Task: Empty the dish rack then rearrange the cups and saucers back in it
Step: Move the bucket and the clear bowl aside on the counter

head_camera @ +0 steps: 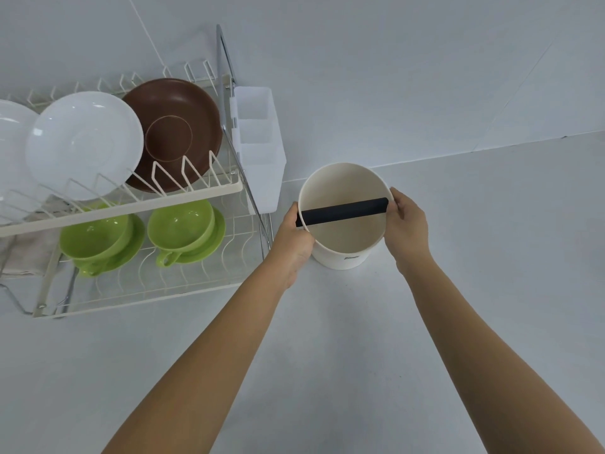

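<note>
A two-tier cream wire dish rack (183,194) stands at the left. Its upper tier holds a brown saucer (173,132) and a white saucer (85,142) on edge, with another white one (9,142) cut off at the frame's left. On the lower tier, two green cups (181,226) (95,237) each sit on a green saucer (212,237). My left hand (294,237) and my right hand (407,221) grip opposite sides of a cream tub (343,237) with a black bar (343,211) across its mouth, standing on the counter right of the rack.
A translucent white cutlery holder (258,142) hangs on the rack's right end. A folded cloth (29,253) lies under the rack at the left. The white counter (327,339) meets a white wall (393,77) behind the tub.
</note>
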